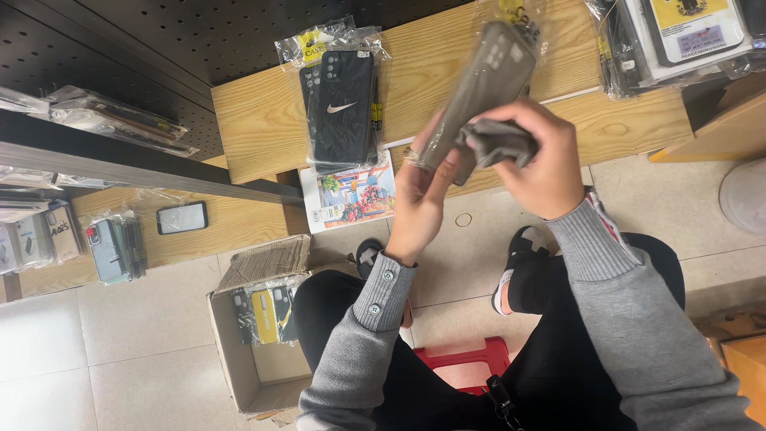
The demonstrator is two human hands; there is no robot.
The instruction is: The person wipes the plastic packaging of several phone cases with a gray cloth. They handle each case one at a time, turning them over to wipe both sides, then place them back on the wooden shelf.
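Shelving of light wood runs across the top of the view, backed by a dark pegboard panel. A grey tiled floor spreads below, and on it stands an open cardboard box with a few packaged phone cases inside, just left of the person's knees. A red stool shows between the legs.

On the upper shelf lies a stack of black phone cases in clear bags, and beneath its lower edge a colourful printed sheet juts out. On the lower shelf to the left rest a smartphone and a bundle of greenish cases. More bagged cases crowd the upper right corner. A small rubber band lies on the floor beyond the feet.

The left hand is closed around the lower end of a translucent grey phone case in its plastic sleeve, held up in front of the shelf. The right hand is clenched around a bunched grey cloth pressed against that case's lower part.
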